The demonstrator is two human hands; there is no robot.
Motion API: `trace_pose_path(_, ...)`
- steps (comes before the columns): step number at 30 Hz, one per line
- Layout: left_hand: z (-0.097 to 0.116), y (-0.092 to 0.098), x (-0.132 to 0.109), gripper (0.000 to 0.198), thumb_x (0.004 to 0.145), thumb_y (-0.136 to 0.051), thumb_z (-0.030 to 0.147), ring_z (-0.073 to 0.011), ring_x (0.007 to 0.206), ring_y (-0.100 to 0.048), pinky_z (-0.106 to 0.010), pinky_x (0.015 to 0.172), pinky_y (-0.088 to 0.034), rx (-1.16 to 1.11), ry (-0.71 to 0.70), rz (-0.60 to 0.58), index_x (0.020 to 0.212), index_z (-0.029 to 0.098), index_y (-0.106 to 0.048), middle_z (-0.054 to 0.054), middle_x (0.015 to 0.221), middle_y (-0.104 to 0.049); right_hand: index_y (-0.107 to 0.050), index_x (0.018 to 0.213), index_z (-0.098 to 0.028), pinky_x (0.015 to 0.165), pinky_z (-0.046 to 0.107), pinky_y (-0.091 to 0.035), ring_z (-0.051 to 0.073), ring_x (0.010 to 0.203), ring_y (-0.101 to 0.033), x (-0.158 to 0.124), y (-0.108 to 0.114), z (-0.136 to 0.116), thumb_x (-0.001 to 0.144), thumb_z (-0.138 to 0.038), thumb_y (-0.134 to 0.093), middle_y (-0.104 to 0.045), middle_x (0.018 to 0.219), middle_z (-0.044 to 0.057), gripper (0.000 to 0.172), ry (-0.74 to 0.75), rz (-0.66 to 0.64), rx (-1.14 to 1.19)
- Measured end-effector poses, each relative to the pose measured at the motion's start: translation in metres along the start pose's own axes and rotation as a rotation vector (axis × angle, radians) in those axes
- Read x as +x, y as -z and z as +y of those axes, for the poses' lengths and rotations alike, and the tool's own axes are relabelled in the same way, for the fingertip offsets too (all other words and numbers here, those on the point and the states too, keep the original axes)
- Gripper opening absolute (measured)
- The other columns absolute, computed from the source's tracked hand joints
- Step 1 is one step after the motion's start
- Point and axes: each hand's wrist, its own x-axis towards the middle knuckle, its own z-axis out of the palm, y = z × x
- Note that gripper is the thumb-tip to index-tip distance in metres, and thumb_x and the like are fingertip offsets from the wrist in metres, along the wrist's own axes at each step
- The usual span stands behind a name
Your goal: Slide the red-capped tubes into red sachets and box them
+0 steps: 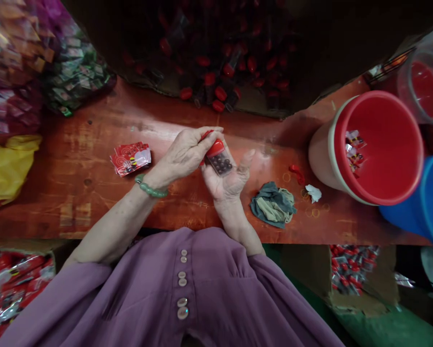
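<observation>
My right hand (230, 179) lies palm up over the red wooden table (93, 159) and cradles a small clear vial (220, 161) filled with dark round beads. My left hand (187, 153), with a green bead bracelet (149, 188) at the wrist, reaches across and pinches the vial's red cap (215, 146) with thumb and fingertips. A small stack of red printed packets (130, 158) lies on the table just left of my left hand.
A crumpled grey-green cloth (273, 204), a red cap (296, 172), a white scrap and rubber bands lie to the right. A red bucket (379, 144) holding packets, a blue bucket (422, 202) and a clear jar (424, 86) stand far right. A box of red-capped vials (220, 72) sits behind; bags of packets (24, 62) left.
</observation>
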Motion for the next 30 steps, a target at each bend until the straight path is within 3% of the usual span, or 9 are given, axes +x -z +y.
trace_pose_path(6, 0.0, 0.006, 0.001, 0.02, 0.09, -0.067, 0.034, -0.0189, 0.081, -0.069, -0.028, 0.073, -0.056, -0.043, 0.069, -0.069, 0.091, 0.016, -0.075, -0.003, 0.072, -0.071, -0.062, 0.112, -0.02, 0.108, 0.059, -0.046, 0.031, 0.138, -0.05, 0.0, -0.002, 0.0, 0.076, -0.085, -0.047, -0.065, 0.128, 0.016, 0.076, -0.022, 0.006, -0.041)
trace_pose_path(9, -0.003, 0.005, 0.0, 0.023, 0.092, -0.065, 0.037, -0.0171, 0.078, -0.069, -0.026, 0.069, -0.056, -0.142, 0.095, 0.036, 0.094, 0.016, -0.074, -0.004, 0.073, -0.07, -0.064, 0.101, -0.021, 0.109, 0.055, -0.046, 0.028, 0.144, -0.043, 0.001, 0.003, 0.003, 0.076, -0.083, -0.046, -0.067, 0.125, 0.01, 0.07, 0.006, -0.056, -0.01)
trace_pose_path(12, -0.003, 0.004, -0.002, 0.028, 0.093, -0.064, 0.042, -0.0163, 0.084, -0.071, -0.026, 0.075, -0.058, -0.205, 0.093, 0.131, 0.097, 0.016, -0.071, -0.006, 0.083, -0.073, -0.063, 0.094, -0.021, 0.108, 0.044, -0.046, 0.024, 0.145, -0.04, 0.003, 0.009, 0.006, 0.077, -0.083, -0.045, -0.068, 0.122, 0.002, 0.067, 0.051, -0.154, 0.105)
trace_pose_path(15, -0.003, 0.007, -0.004, 0.03, 0.093, -0.063, 0.046, -0.0154, 0.088, -0.071, -0.028, 0.08, -0.058, -0.235, 0.072, 0.206, 0.095, 0.016, -0.068, -0.007, 0.091, -0.074, -0.063, 0.108, -0.023, 0.105, 0.049, -0.05, 0.026, 0.141, -0.046, 0.004, 0.012, 0.008, 0.077, -0.077, -0.057, -0.065, 0.13, 0.008, 0.063, 0.069, -0.174, 0.047)
trace_pose_path(17, -0.006, 0.011, -0.005, 0.028, 0.092, -0.063, 0.047, -0.0141, 0.082, -0.071, -0.028, 0.076, -0.057, -0.231, 0.056, 0.254, 0.092, 0.019, -0.066, -0.006, 0.089, -0.073, -0.061, 0.119, -0.026, 0.101, 0.052, -0.051, 0.028, 0.139, -0.048, 0.005, 0.012, 0.008, 0.076, -0.073, -0.063, -0.063, 0.134, 0.011, 0.064, 0.049, -0.181, -0.038)
trace_pose_path(22, -0.017, 0.019, -0.014, 0.024, 0.093, -0.061, 0.047, -0.0116, 0.058, -0.058, -0.027, 0.052, -0.046, -0.133, 0.007, 0.287, 0.086, 0.025, -0.065, 0.0, 0.067, -0.061, -0.055, 0.129, -0.027, 0.097, 0.05, -0.053, 0.029, 0.131, -0.056, 0.006, 0.012, 0.008, 0.076, -0.07, -0.066, -0.063, 0.134, 0.011, 0.069, 0.035, -0.158, -0.075)
trace_pose_path(25, -0.02, 0.012, -0.031, 0.024, 0.091, -0.063, 0.048, -0.0124, 0.059, -0.055, -0.027, 0.054, -0.045, -0.019, -0.047, 0.335, 0.086, 0.025, -0.065, 0.002, 0.062, -0.057, -0.054, 0.132, -0.029, 0.098, 0.051, -0.053, 0.028, 0.128, -0.058, 0.007, 0.014, 0.01, 0.077, -0.069, -0.066, -0.064, 0.133, 0.011, 0.07, 0.059, -0.073, -0.045)
trace_pose_path(28, -0.021, -0.003, -0.052, 0.019, 0.088, -0.067, 0.042, -0.0119, 0.063, -0.055, -0.027, 0.06, -0.046, 0.183, -0.152, 0.376, 0.084, 0.023, -0.067, 0.001, 0.07, -0.065, -0.054, 0.132, -0.029, 0.099, 0.051, -0.052, 0.028, 0.13, -0.057, 0.008, 0.015, 0.011, 0.076, -0.068, -0.068, -0.066, 0.13, 0.01, 0.069, 0.039, -0.108, -0.046)
trace_pose_path(30, -0.025, -0.012, -0.063, 0.013, 0.087, -0.068, 0.034, -0.0108, 0.06, -0.054, -0.026, 0.06, -0.045, 0.305, -0.263, 0.341, 0.083, 0.021, -0.07, 0.0, 0.071, -0.067, -0.055, 0.131, -0.029, 0.1, 0.05, -0.052, 0.028, 0.131, -0.056, 0.008, 0.016, 0.011, 0.076, -0.067, -0.069, -0.067, 0.129, 0.01, 0.068, 0.027, -0.139, -0.048)
